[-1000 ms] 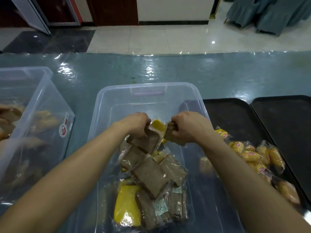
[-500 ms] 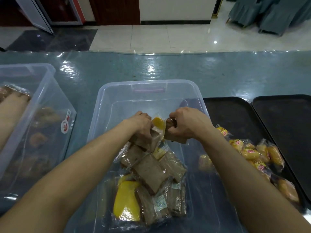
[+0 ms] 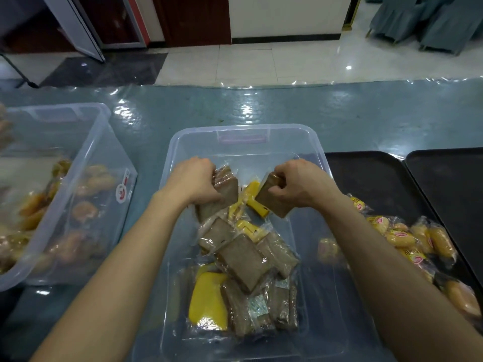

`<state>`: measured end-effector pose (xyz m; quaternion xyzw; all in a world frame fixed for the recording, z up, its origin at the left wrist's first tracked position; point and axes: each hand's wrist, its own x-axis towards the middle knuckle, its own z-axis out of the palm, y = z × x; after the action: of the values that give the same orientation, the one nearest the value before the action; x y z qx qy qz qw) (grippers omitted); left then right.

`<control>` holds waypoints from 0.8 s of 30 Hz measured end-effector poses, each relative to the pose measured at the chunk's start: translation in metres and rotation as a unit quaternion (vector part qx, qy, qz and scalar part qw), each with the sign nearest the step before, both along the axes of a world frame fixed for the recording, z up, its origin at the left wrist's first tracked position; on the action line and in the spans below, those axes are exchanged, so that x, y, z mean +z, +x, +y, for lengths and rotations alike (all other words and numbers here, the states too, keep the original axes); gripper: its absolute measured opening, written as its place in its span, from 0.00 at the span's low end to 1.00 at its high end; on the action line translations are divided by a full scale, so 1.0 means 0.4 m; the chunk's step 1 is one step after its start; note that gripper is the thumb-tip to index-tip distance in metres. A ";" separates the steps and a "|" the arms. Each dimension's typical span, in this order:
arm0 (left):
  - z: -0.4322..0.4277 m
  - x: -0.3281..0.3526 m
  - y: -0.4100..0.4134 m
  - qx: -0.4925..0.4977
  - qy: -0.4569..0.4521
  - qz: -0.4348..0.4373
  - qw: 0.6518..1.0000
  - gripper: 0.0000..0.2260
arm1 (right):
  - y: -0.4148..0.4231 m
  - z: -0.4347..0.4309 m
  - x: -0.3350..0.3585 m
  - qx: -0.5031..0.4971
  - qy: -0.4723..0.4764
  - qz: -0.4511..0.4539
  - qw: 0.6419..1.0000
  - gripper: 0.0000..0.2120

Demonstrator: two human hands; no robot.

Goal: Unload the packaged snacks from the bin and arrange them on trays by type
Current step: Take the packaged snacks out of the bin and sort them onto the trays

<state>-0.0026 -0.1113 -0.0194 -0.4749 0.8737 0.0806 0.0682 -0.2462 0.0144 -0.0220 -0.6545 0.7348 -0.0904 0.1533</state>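
You are gripping a brown wrapped cake (image 3: 228, 190) in your left hand (image 3: 194, 181), with the fingers curled round its upper end. Your right hand (image 3: 300, 185) is clenching a second brown cake (image 3: 271, 203) near it. You are holding both inside the far half of the clear bin (image 3: 243, 130). More brown and yellow packs (image 3: 243, 262) are lying below them in the bin. A pile of yellow rolls (image 3: 400, 237) is lying on the black tray (image 3: 366, 173) at your right.

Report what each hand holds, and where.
Left hand grips wrapped brown cake slices at their upper end; right hand grips one brown slice by its upper end.
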 end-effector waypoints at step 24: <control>0.001 -0.083 0.001 0.008 0.096 0.088 0.991 0.19 | 0.193 0.041 -0.114 0.155 0.351 -0.098 0.918 0.18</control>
<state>-0.0022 -0.1109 -0.0526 -0.4644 0.8607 0.2058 0.0358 -0.1688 0.0309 -0.0678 -0.6526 0.5898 0.1347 0.4563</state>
